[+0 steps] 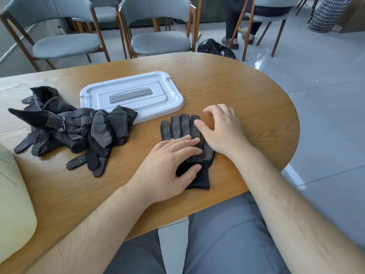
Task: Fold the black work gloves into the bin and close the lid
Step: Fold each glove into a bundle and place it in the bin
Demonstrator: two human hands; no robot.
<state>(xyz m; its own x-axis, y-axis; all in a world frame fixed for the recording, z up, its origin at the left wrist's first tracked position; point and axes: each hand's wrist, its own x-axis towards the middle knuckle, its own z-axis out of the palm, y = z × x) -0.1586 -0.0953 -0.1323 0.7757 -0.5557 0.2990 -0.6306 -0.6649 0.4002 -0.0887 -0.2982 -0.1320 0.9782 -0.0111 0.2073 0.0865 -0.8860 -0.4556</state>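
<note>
Glove (182, 126), palm hidden beneath left hand (167, 167), right hand (223, 131)

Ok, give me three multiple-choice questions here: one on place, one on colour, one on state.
1. Where is the pile of gloves? A. left of the lid B. on a chair C. on the floor
2. What colour is the lid? A. black B. white C. blue
3. How does the glove under the left hand lie? A. rolled up B. folded in half C. flat
Answers: A, it lies on the table beside the lid; B, plainly white; C, its full length shows.
</note>
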